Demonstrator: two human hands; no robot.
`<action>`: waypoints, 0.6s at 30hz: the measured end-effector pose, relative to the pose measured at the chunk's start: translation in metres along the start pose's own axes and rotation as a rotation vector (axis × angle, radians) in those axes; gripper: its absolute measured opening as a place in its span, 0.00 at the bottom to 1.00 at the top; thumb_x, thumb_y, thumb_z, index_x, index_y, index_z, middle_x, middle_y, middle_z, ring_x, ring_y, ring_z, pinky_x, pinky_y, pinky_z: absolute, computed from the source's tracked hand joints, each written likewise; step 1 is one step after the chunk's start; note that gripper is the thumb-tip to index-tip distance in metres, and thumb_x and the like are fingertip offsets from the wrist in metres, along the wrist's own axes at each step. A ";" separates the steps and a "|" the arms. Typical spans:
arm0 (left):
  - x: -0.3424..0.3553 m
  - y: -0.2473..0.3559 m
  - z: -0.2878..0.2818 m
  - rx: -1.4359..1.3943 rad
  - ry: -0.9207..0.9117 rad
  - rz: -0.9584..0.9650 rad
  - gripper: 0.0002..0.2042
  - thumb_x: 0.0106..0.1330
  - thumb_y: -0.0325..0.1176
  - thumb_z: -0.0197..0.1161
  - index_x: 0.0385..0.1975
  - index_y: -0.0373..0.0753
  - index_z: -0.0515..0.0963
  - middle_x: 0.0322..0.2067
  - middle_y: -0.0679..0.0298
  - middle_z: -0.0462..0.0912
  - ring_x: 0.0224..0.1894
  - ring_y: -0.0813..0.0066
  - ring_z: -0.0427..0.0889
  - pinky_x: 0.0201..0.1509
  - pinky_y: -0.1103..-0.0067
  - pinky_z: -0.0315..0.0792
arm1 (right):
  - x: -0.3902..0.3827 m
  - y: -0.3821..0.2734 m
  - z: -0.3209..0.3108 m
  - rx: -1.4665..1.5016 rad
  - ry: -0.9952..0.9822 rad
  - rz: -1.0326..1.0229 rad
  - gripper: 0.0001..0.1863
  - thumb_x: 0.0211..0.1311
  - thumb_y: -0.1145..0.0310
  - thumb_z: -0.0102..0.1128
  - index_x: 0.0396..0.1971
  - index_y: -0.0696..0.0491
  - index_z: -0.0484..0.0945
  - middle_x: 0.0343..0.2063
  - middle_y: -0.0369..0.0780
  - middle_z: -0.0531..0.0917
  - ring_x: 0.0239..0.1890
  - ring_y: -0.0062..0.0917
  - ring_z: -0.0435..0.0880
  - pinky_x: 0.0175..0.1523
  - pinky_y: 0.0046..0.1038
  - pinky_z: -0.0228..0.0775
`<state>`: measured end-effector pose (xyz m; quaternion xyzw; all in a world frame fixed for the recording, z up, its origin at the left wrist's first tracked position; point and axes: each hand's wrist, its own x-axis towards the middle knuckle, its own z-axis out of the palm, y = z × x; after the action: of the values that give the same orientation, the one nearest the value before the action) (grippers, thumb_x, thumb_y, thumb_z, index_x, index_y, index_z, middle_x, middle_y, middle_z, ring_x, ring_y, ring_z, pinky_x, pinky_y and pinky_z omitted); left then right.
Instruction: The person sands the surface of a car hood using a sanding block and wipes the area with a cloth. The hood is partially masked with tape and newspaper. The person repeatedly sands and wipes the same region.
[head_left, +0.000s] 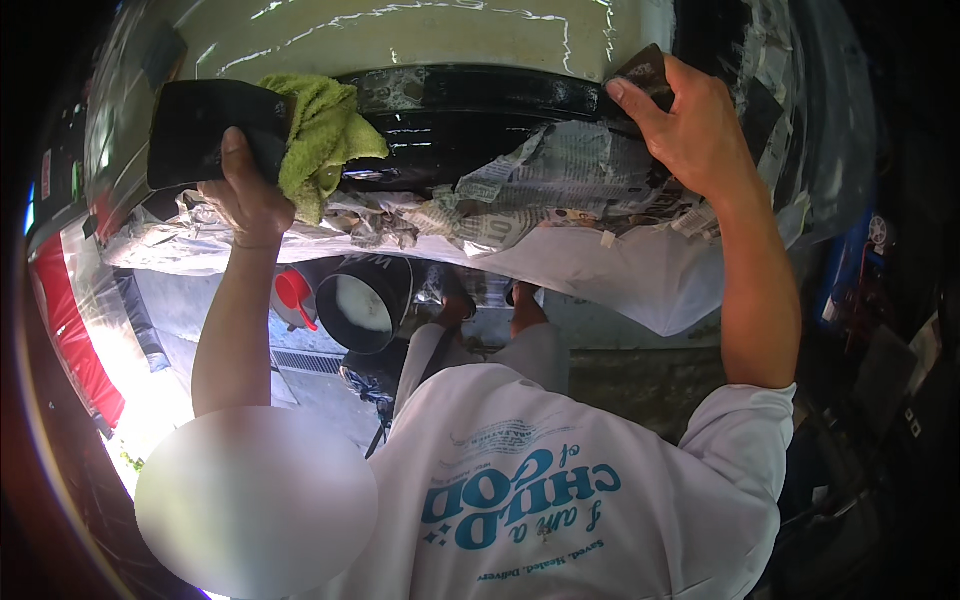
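Note:
My left hand (245,195) grips a dark square sheet (195,135), thumb on its face, beside a bunched yellow-green cloth (330,140). My right hand (690,125) holds a small dark pad (640,70) against the car body's edge at upper right, thumb along it. Between my hands runs a glossy black trim strip (430,95) under a pale, wet-looking panel (450,35). Crumpled masking newspaper (530,170) lies along the strip's lower side, with white plastic sheeting (630,265) hanging below.
Below on the grey floor stand a dark bucket (365,315) with milky liquid and a red scoop (293,295), near my legs and a drain grate (305,360). Red material (70,320) is at the left; blue equipment (845,270) is at the far right.

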<state>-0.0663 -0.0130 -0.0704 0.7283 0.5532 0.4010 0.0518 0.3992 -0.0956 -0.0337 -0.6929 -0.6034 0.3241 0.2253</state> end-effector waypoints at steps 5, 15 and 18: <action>0.010 0.049 0.018 -0.475 0.169 -0.481 0.20 0.77 0.43 0.57 0.49 0.30 0.83 0.45 0.54 0.88 0.45 0.63 0.85 0.53 0.71 0.77 | 0.008 -0.001 0.000 -0.003 -0.021 -0.027 0.23 0.69 0.54 0.70 0.37 0.64 0.81 0.18 0.50 0.83 0.21 0.43 0.85 0.34 0.42 0.77; 0.013 0.043 0.008 -0.195 -0.012 -0.037 0.15 0.76 0.37 0.57 0.45 0.29 0.84 0.41 0.50 0.88 0.37 0.54 0.86 0.47 0.63 0.79 | 0.017 -0.047 0.021 -0.147 0.016 -0.058 0.25 0.71 0.51 0.66 0.35 0.64 0.80 0.23 0.54 0.85 0.32 0.52 0.88 0.41 0.47 0.78; 0.017 0.034 0.006 -0.046 -0.096 0.169 0.13 0.74 0.29 0.57 0.51 0.28 0.80 0.41 0.45 0.86 0.36 0.44 0.86 0.45 0.58 0.78 | 0.015 -0.049 0.019 -0.114 0.006 -0.005 0.24 0.71 0.52 0.66 0.37 0.64 0.80 0.24 0.54 0.86 0.33 0.53 0.88 0.41 0.48 0.79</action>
<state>-0.0351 -0.0095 -0.0479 0.7894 0.4773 0.3812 0.0611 0.3525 -0.0744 -0.0150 -0.7039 -0.6221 0.2866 0.1880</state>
